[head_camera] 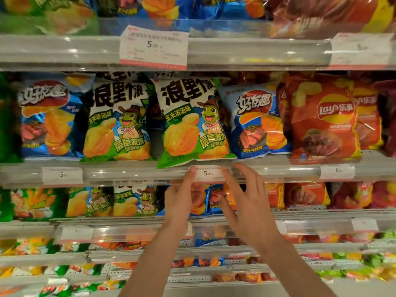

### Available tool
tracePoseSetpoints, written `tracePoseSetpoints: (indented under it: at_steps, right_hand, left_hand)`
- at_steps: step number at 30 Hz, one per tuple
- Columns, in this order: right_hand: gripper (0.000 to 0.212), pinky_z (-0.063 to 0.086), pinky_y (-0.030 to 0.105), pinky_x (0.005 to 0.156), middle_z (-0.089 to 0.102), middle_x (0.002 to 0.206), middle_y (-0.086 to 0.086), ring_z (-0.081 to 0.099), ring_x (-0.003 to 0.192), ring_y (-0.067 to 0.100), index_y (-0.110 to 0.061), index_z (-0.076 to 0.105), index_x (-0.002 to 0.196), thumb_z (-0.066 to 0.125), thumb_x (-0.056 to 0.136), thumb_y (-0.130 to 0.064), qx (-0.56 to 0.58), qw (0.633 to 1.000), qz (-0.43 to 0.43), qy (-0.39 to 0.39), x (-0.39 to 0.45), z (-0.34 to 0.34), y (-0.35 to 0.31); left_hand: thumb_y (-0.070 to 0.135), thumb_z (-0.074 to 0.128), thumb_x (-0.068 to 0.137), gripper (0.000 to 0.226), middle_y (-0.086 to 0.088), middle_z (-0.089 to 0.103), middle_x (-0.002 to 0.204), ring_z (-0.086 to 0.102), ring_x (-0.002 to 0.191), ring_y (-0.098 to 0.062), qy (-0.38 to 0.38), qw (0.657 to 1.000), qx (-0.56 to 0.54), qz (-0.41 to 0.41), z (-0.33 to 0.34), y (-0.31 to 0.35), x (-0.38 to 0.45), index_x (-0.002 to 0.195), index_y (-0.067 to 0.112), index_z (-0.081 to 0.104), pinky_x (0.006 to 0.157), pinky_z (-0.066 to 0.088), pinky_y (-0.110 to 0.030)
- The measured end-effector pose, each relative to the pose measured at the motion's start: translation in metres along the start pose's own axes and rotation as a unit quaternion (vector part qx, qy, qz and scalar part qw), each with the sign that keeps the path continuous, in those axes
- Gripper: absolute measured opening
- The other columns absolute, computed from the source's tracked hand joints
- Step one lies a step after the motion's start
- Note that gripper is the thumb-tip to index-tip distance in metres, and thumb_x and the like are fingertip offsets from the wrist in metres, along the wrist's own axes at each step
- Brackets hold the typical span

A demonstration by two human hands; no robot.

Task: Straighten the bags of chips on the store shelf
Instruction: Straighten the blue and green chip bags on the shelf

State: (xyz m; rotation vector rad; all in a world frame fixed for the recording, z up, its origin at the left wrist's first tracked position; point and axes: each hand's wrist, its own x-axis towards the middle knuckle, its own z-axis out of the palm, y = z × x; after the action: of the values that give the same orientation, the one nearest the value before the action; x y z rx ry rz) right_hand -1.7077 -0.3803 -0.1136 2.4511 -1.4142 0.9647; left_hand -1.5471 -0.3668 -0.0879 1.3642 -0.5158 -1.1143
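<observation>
A green and white chip bag with a cartoon turtle stands on the middle shelf, tilted, its lower edge hanging over the shelf's front rail. A matching green bag stands upright to its left, and a blue chip bag leans against its right side. My left hand is just below the tilted bag, thumb tip at the price tag. My right hand hovers beside it with fingers spread, fingertips near the rail. Neither hand holds a bag.
A red Lay's bag sits at the right of the middle shelf, another blue bag at the left. Shelves above and below are packed with more bags. Clear plastic rails with price tags front each shelf.
</observation>
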Motion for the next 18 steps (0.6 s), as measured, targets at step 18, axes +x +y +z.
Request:
tracePoseSetpoints:
  at_steps: [18]
  right_hand:
    - [0.056,0.041,0.046,0.111,0.037,0.152,0.013,0.040,0.139,0.026,-0.015,0.049,0.145,0.063,0.097,-0.041,0.129,0.988,-0.038,0.072,0.073,-0.040,-0.011]
  left_hand:
    - [0.047,0.070,0.090,0.054,-0.023,0.075,0.075,0.065,0.065,-0.028,0.004,0.999,0.014,0.047,-0.001,-0.004,0.005,0.078,-0.005,0.076,0.068,0.056,-0.037]
